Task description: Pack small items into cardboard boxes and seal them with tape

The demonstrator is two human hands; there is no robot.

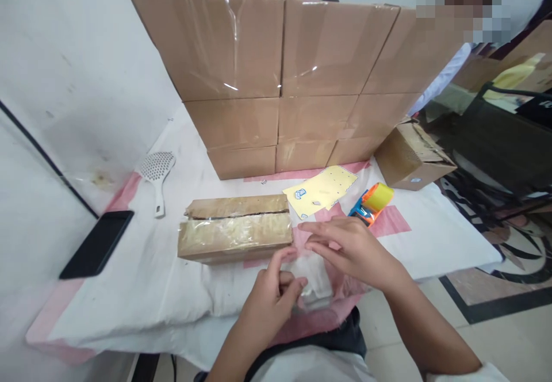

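Note:
A long cardboard box with a taped, slightly split top lies on the cloth-covered table. My left hand is at its lower right corner, thumb and index finger apart. Beyond the box's right end, my right hand has its fingers stretched out toward the box, apart from one another. Neither hand shows anything held. Below my right hand lies a clear plastic piece. An orange and blue tape dispenser with yellow tape sits past my right hand, beside a yellow patterned sheet.
Stacked cardboard boxes form a wall at the table's back. On the left are a white perforated ladle and a black phone. An open carton stands at the right, near a dark chair. Another person is behind, upper right.

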